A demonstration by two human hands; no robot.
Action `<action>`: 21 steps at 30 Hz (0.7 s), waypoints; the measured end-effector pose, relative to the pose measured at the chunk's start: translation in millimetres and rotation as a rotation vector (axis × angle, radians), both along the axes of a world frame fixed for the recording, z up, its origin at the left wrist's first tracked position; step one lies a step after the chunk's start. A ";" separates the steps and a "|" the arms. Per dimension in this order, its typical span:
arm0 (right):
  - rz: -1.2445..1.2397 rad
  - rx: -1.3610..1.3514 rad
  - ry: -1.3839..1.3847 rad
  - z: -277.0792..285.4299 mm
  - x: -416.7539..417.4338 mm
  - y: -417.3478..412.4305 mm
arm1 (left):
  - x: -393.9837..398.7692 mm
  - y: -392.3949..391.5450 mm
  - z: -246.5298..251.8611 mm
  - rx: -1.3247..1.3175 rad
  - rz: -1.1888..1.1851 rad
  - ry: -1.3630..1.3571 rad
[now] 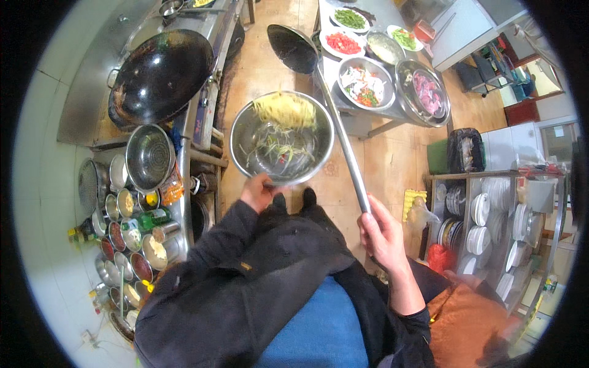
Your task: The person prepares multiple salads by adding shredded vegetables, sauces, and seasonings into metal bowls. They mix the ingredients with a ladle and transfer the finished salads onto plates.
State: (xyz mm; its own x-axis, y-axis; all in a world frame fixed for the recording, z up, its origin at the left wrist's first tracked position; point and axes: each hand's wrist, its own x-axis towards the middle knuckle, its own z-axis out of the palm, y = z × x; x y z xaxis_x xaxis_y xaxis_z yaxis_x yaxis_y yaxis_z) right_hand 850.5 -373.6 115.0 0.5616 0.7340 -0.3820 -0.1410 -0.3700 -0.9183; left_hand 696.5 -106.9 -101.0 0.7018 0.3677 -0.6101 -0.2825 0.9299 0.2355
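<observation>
My left hand [258,192] grips the near rim of a stainless steel bowl [237,152], held out in front of me over the floor. Pale yellow shreds [285,110] lie bunched, slightly blurred, at the bowl's far side; thinner pale and green shreds are spread lower in it. In my right hand [381,230] is the long metal handle of a ladle [294,50]. Its dark scoop points away from me, beyond the bowl's far right rim. A large black wok [161,76] sits on the stove at the left, apart from both hands.
Plates and bowls of cut food, including red pieces [343,42] and sliced meat [428,92], stand on a steel table. Seasoning containers [140,267] crowd the left counter. A rack of plates [478,239] is at right. Another person in orange clothing [464,326] stands close at lower right.
</observation>
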 end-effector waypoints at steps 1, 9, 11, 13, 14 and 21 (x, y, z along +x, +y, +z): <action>-0.018 -0.026 0.008 -0.9 -1.5 -0.2 | 7.0 12.2 7.0 -0.060 -0.004 0.018; -0.081 -0.057 0.071 0.1 -8.6 -0.3 | 65.4 50.8 11.7 0.225 -0.088 -0.125; -0.057 -0.007 0.024 0.7 -6.4 1.0 | 42.3 15.3 20.1 0.263 -0.073 -0.059; -0.097 -0.038 0.050 -4.0 -2.4 -0.7 | 14.9 -8.6 24.4 0.287 -0.066 0.047; -0.118 -0.065 0.074 -7.1 -2.7 -4.9 | 17.4 -1.6 24.1 0.211 -0.132 0.140; -0.062 -0.156 -0.457 -36.2 -10.4 -29.2 | 46.0 4.7 97.6 0.415 -0.181 0.120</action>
State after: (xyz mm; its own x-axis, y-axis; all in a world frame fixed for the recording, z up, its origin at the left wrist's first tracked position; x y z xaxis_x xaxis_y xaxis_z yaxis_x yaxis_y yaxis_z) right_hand 840.0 -402.8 78.8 0.7383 0.6476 -0.1886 0.2379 -0.5116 -0.8256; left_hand 742.5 -102.3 -3.4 0.7111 0.4755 -0.5180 -0.0723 0.7822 0.6188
